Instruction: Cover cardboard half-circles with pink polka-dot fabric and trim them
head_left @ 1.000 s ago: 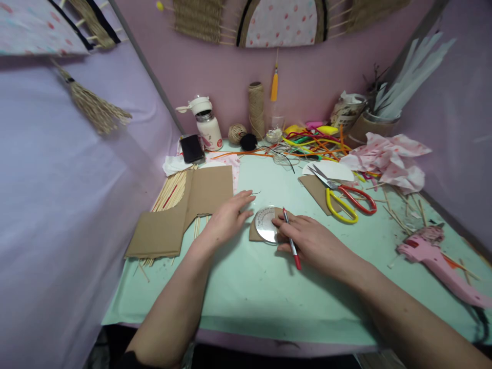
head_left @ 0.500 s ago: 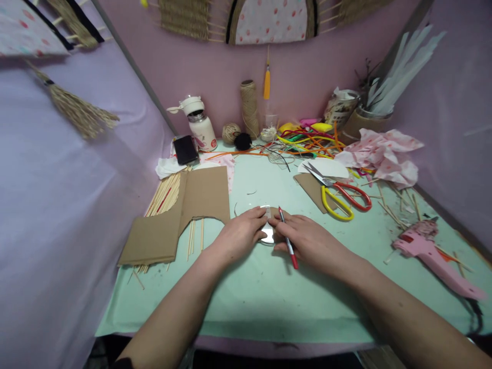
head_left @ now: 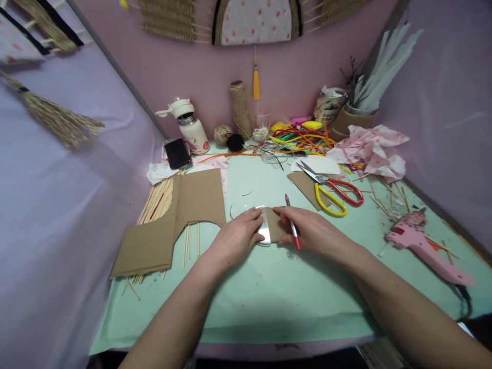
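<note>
On the pale green table a shiny, clear-edged ruler-like piece (head_left: 265, 231) lies across a small brown cardboard piece (head_left: 274, 228). My left hand (head_left: 240, 233) presses on the shiny piece from the left, fingers close together. My right hand (head_left: 309, 228) holds a pen with a red end (head_left: 293, 228) between its fingers, the pen tilted with its narrow end pointing away from me. The fingertips of that hand also rest at the right part of the cardboard. What lies under my left fingers is hidden.
Cut cardboard (head_left: 200, 197) covers wooden sticks (head_left: 157, 197) on the left. Scissors (head_left: 332, 195) lie on the right, with a pink glue gun (head_left: 426, 251) farther right. A bottle (head_left: 194, 133), twine roll (head_left: 240, 110) and coloured cords (head_left: 303, 138) stand or lie at the back.
My right hand has shifted slightly right relative to the shiny piece, uncovering more cardboard. The pen has moved with it and its narrow end is higher. The whole view has shifted a little.
</note>
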Demonstrator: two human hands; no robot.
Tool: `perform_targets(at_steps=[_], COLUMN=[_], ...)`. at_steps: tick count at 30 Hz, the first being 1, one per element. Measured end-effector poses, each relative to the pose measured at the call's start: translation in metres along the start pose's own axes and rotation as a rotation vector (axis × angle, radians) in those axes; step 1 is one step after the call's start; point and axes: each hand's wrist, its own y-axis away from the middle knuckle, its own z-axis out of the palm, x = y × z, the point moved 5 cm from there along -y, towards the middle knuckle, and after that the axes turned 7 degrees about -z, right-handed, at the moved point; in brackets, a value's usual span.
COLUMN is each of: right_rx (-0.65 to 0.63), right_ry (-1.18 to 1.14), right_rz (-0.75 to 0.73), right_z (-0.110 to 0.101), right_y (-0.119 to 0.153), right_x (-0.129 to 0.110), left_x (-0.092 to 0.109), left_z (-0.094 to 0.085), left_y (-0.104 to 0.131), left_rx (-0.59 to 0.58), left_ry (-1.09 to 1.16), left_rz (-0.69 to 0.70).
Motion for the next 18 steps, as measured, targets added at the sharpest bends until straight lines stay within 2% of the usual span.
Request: perform_targets(at_steps=[18], right_rx=[-0.026], right_ry=[-0.005], right_rz=[0.037], right_z=[0.0053], right_y=[0.001], right_x=[0.002], left_x=[0.0007], left_z=[0.001], left_y=[0.0013], left_rx=[-0.007], left_ry=[-0.026], left_rz=[-0.047])
